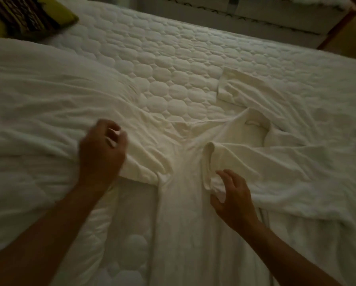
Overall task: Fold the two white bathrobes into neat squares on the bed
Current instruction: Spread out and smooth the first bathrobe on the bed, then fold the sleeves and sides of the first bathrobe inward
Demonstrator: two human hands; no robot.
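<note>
A white bathrobe (234, 145) lies spread and rumpled on the quilted bed (162, 75), collar near the middle, one sleeve with its cuff (232, 85) reaching toward the far right. My left hand (101, 151) pinches white cloth at the left of the robe's front, fingers curled. My right hand (232, 197) hovers with spread fingers at a rolled fabric edge (210, 172) on the robe's right front. A long white strip of the robe runs down between my arms. I cannot tell a second robe apart from the white bedding.
A bunched white duvet (38, 96) covers the left side of the bed. A yellow and dark patterned pillow (26, 15) lies at the far left corner. Beyond the bed's far edge stands a pale sofa or bench (276, 13).
</note>
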